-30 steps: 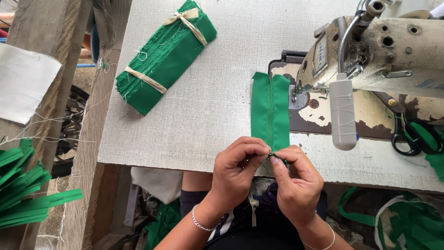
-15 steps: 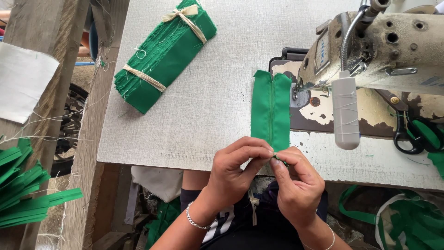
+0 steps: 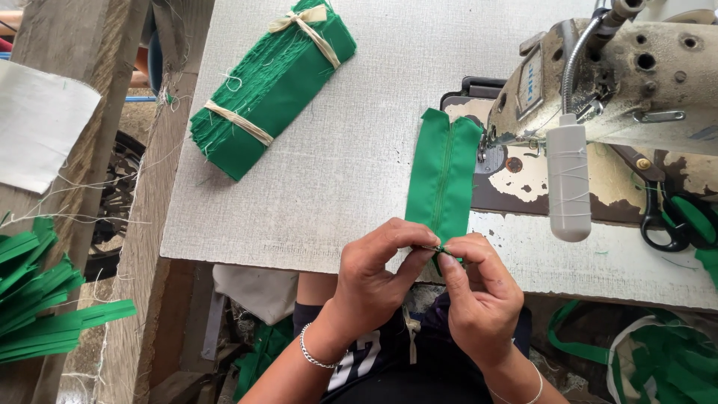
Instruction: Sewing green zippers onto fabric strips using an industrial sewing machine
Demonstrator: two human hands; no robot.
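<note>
A green zipper strip [image 3: 444,176] lies on the grey table, running from the sewing machine [image 3: 636,82] toward me. My left hand [image 3: 374,284] and my right hand [image 3: 482,295] meet at its near end at the table's front edge. The fingertips of both hands pinch the strip's end, where a small metal slider shows between them. Part of the strip's end is hidden under my fingers.
A bundle of green fabric pieces [image 3: 273,82] tied with pale strips lies at the back left of the table [image 3: 336,187]. Black-handled scissors [image 3: 662,213] rest on the machine bed at right. Loose green strips [image 3: 37,299] lie on a wooden bench at left. More green fabric [image 3: 666,359] sits low at right.
My hands have stayed at the strip's near end, with the fingers shifting slightly around the slider. The strip and the bundle lie as before.
</note>
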